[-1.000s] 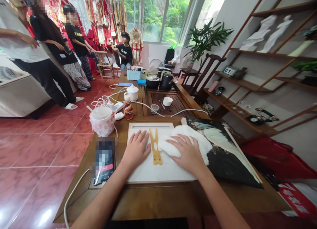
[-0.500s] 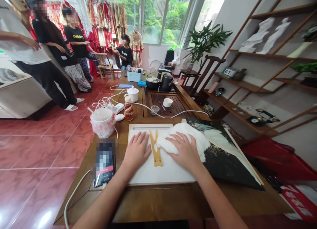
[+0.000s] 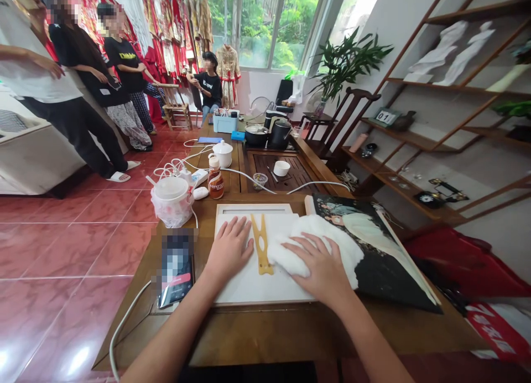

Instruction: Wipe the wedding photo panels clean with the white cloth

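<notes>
My left hand [image 3: 229,250] lies flat on a white board [image 3: 257,289] with a pale wooden frame, fingers stretched forward. Beside its thumb is a flat mustard-yellow piece [image 3: 264,256] with two long prongs at the top, an oval gap in the middle and small dark dots near the bottom. My right hand [image 3: 321,267] rests with spread fingers on a fluffy white wad of cotton stuffing [image 3: 346,242], touching it from above. The stuffing overlaps the right part of the board and a dark painted canvas [image 3: 390,278].
At left lie a phone [image 3: 176,272] with a cable and a plastic-wrapped tub [image 3: 172,198]. A brown bottle [image 3: 215,178], lidded white cup [image 3: 223,154] and tea tray [image 3: 298,178] are farther back. Several people are across the room; shelves [image 3: 415,140] stand right.
My right hand and the cotton stuffing have shifted right, away from the yellow piece, whose oval gap now shows fully. My left hand has stayed on the board.
</notes>
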### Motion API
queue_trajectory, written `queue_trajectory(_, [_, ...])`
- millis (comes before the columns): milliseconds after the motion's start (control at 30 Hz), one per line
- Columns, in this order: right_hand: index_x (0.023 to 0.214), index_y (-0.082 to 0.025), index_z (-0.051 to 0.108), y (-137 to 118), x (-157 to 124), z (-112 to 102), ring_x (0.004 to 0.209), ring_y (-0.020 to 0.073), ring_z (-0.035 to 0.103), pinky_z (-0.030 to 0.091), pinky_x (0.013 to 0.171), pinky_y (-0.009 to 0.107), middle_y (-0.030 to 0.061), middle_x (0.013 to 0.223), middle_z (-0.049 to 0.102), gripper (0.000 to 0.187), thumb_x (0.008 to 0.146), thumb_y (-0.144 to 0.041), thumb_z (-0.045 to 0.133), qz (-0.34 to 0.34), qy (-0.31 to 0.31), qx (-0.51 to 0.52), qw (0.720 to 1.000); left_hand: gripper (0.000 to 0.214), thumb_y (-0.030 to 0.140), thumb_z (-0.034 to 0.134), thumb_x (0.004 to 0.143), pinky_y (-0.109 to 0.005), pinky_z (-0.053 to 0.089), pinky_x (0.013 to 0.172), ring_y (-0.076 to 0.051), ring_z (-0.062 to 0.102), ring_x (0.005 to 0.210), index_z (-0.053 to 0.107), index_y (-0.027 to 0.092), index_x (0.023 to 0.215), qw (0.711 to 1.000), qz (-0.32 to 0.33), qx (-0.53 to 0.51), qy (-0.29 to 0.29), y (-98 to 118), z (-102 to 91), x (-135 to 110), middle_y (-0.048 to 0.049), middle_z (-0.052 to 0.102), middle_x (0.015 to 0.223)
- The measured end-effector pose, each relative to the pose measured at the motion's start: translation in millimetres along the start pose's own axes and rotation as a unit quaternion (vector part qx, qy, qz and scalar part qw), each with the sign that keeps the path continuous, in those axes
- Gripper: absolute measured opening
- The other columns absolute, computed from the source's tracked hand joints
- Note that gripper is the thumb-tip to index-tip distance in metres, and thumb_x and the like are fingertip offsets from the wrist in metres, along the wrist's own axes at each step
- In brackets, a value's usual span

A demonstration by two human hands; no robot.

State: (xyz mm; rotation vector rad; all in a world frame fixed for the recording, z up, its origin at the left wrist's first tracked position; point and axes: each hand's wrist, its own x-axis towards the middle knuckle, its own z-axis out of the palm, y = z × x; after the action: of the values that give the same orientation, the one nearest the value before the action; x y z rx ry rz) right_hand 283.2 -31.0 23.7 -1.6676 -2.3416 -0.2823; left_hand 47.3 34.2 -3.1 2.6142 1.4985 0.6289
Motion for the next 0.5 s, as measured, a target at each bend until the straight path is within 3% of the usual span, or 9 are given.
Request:
queue_trajectory(167, [0.121, -0.033, 0.058, 14.1, 52.2, 13.2, 0.119, 0.0292, 0.044, 0.022, 0.098, 0.05, 0.0031, 0.124, 0.061, 0.04, 0.082, -0.043, 0.056, 0.023, 0.023, -0.017, 0.999, 0.046, 0.034, 0.043, 0.095, -0.044, 0.027, 0.113, -0.025, 0.033, 0.138, 0.043, 0.021, 0.139, 1.0, 0.003, 0.004, -0.008, 0.7, -3.0, 0.7, -0.0047, 0.04, 0.148])
queue_trajectory(267, [0.119, -0.032, 0.059, 17.4, 69.0, 16.5, 0.118, 0.0294, 0.044, 0.022, 0.097, 0.05, 0.0034, 0.124, 0.061, 0.038, 0.082, -0.042, 0.056, 0.026, 0.029, -0.019, 0.999, 0.046, 0.035, 0.042, 0.095, -0.046, 0.027, 0.113, -0.026, 0.033, 0.137, 0.044, 0.021, 0.138, 1.0, -0.002, 0.013, -0.004, 3.5, -4.5, 0.7, -0.0054, 0.041, 0.147])
queue_trajectory(367, [0.119, -0.031, 0.059, 15.1, 65.2, 15.8, 0.119, 0.0295, 0.044, 0.022, 0.098, 0.05, 0.0037, 0.124, 0.061, 0.038, 0.082, -0.04, 0.057, 0.025, 0.029, -0.018, 0.999, 0.045, 0.035, 0.044, 0.094, -0.045, 0.028, 0.113, -0.026, 0.034, 0.137, 0.045, 0.021, 0.137, 1.0, -0.011, 0.021, 0.005, 5.6, -4.0, -0.3, -0.0051, 0.042, 0.146])
queue_trajectory(500, [0.119, -0.031, 0.06, 3.3, 31.2, 9.1, 0.12, 0.0302, 0.044, 0.02, 0.101, 0.052, 0.0041, 0.123, 0.062, 0.04, 0.08, -0.039, 0.058, 0.014, 0.021, -0.008, 1.0, 0.045, 0.034, 0.043, 0.094, -0.044, 0.029, 0.113, -0.025, 0.034, 0.137, 0.046, 0.021, 0.137, 1.0, -0.017, 0.024, 0.011, 5.5, -0.5, -2.7, -0.0047, 0.042, 0.146])
